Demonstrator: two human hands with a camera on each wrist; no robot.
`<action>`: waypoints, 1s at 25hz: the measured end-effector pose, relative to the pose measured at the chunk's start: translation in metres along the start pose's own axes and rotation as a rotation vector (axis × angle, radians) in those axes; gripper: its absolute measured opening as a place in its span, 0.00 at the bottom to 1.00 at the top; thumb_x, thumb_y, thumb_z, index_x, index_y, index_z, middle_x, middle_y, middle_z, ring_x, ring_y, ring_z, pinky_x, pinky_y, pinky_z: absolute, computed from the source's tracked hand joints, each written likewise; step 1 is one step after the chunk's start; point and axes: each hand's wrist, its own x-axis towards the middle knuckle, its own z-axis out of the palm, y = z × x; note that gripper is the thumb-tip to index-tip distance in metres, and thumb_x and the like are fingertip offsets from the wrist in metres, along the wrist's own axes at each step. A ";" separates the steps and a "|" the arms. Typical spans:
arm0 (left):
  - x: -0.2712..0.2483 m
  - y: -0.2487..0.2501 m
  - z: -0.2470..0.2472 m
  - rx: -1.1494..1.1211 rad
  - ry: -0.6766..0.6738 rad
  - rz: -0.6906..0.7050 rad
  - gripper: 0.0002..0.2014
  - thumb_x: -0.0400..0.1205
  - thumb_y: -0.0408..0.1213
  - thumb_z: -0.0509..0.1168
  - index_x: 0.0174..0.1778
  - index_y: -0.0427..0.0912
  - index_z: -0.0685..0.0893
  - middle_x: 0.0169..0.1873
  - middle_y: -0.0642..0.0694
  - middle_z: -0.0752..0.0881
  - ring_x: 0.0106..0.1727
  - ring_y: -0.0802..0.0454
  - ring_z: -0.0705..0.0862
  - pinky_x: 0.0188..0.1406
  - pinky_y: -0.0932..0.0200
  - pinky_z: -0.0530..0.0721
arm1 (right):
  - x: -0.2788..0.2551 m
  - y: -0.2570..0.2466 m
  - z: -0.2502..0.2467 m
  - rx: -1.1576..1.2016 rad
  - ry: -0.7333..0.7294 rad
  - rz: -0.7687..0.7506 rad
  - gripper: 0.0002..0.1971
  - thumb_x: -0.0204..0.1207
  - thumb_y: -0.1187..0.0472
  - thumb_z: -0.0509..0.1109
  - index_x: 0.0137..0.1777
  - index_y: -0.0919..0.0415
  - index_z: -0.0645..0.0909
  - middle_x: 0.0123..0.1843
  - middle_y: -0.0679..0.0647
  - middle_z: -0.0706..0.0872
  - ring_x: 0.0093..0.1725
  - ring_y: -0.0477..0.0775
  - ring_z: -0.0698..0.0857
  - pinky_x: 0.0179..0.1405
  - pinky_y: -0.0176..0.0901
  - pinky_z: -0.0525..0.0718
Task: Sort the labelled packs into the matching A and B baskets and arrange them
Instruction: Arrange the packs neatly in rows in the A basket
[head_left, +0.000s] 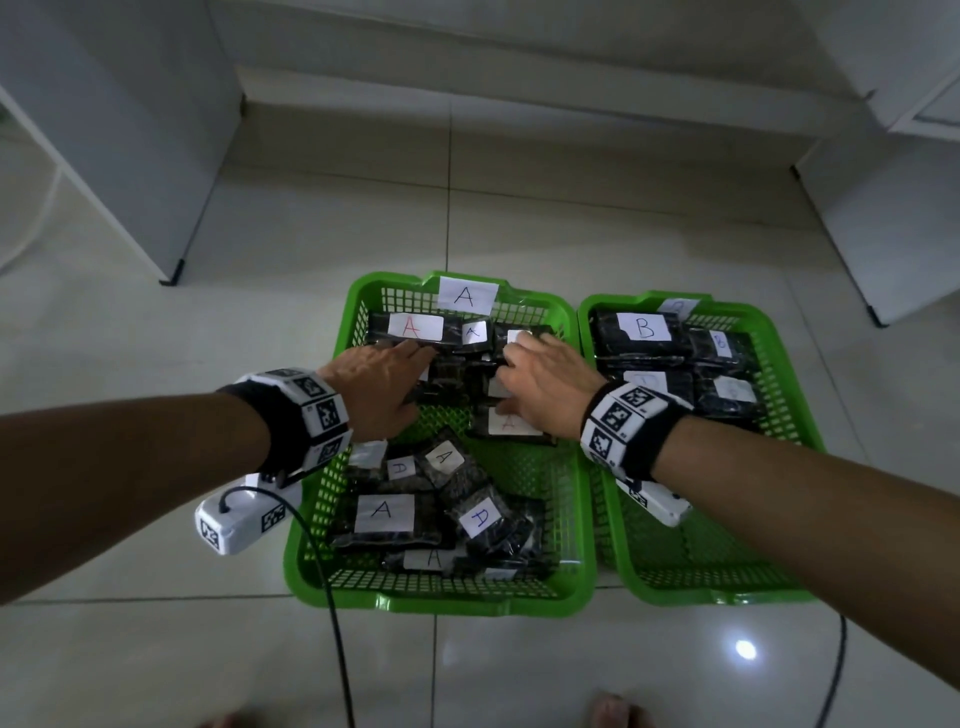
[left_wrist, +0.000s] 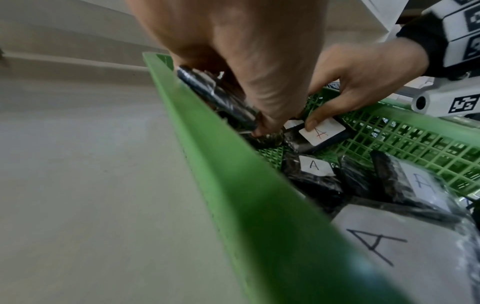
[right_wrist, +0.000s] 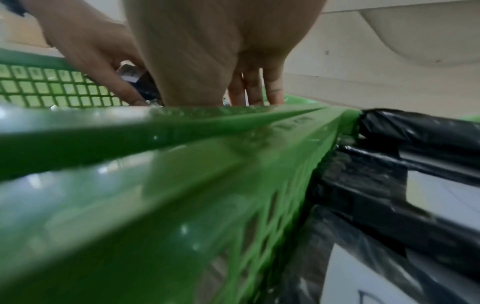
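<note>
- two feet (head_left: 618, 712) show at the bottom edge of the head view on the tiled floor (head_left: 156, 649), with black cables (head_left: 337, 623) trailing past them.
- the a basket (head_left: 441, 597) is the left of two green baskets that sit side by side with rims touching; its near half holds a loose, overlapping heap of black packs with white a labels, among them a large pack (head_left: 384, 512) lying flat.
- the b basket (head_left: 727, 592) sits on the right; its near half shows bare mesh.
- both forearms reach in over the a basket, each wearing a black wrist band (head_left: 306, 410) with square markers.
- the left hand (head_left: 379, 384) rests on the packs in the middle of the a basket, its fingers curled down round the edge of a dark pack (left_wrist: 221, 96) that stands tilted against the left wall.
- the right hand (head_left: 540, 384) lies spread over packs on the right side of the a basket; its thumb (left_wrist: 315, 121) presses the white label of a red-a pack (left_wrist: 322, 133), and the other fingers reach forward, slightly apart.
- beyond the hands, a red-lettered a pack (head_left: 415, 327) lies at the far wall under the basket's paper a tag (head_left: 466, 296).
- at the far end of the b basket, b packs (head_left: 644, 330) lie in neat rows.
- white cabinets (head_left: 130, 130) stand behind on the left and right.
</note>
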 end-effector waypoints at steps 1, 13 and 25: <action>0.001 -0.001 0.001 -0.003 0.001 -0.003 0.33 0.80 0.50 0.60 0.80 0.40 0.62 0.67 0.44 0.77 0.59 0.45 0.83 0.50 0.47 0.88 | 0.001 -0.003 0.001 -0.009 0.017 -0.017 0.14 0.83 0.47 0.67 0.52 0.59 0.84 0.50 0.53 0.80 0.55 0.54 0.77 0.52 0.48 0.74; 0.003 -0.001 0.000 -0.092 0.039 -0.024 0.23 0.79 0.46 0.63 0.68 0.43 0.69 0.55 0.46 0.82 0.52 0.45 0.84 0.50 0.47 0.87 | -0.007 -0.011 -0.030 0.165 -0.005 0.118 0.19 0.65 0.46 0.80 0.40 0.56 0.76 0.37 0.48 0.78 0.37 0.50 0.80 0.34 0.41 0.79; 0.005 0.002 -0.010 -0.261 0.010 -0.110 0.20 0.78 0.41 0.68 0.61 0.48 0.67 0.42 0.50 0.84 0.39 0.48 0.85 0.39 0.50 0.87 | 0.010 -0.031 -0.041 0.144 -0.029 0.156 0.11 0.75 0.67 0.71 0.57 0.64 0.82 0.52 0.60 0.86 0.56 0.64 0.86 0.51 0.52 0.83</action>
